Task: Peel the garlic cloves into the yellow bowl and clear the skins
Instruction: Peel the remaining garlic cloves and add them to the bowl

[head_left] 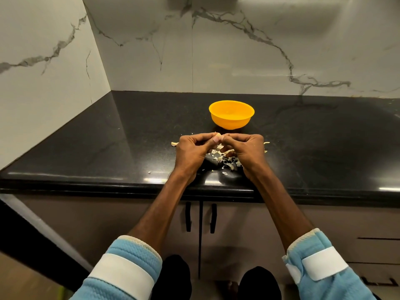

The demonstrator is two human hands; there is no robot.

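**Clove** (217, 134): pinched between the fingers (201, 136) of the left hand (191, 151) and right hand (244, 148), thumbs meeting.
**Bowl** (231, 123): at 12 o'clock, just beyond the clove.
**Skins** (225, 159): heaped on the worktop (108, 148) at 6 o'clock, strays at 9 and 3.
**Handling:** steady the clove with one hand, lift skin with the other thumbnail, and keep scraps out of the bowl.
**Unclear:** the clove is mostly covered, perhaps part-peeled; the bowl's contents are hard to make out.

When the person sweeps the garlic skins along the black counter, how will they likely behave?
The garlic skins look thin, curled and flaky, so they are probably very light and may scatter rather than slide together. A few lie apart from the pile on the glossy counter, so small bits will likely get left behind.
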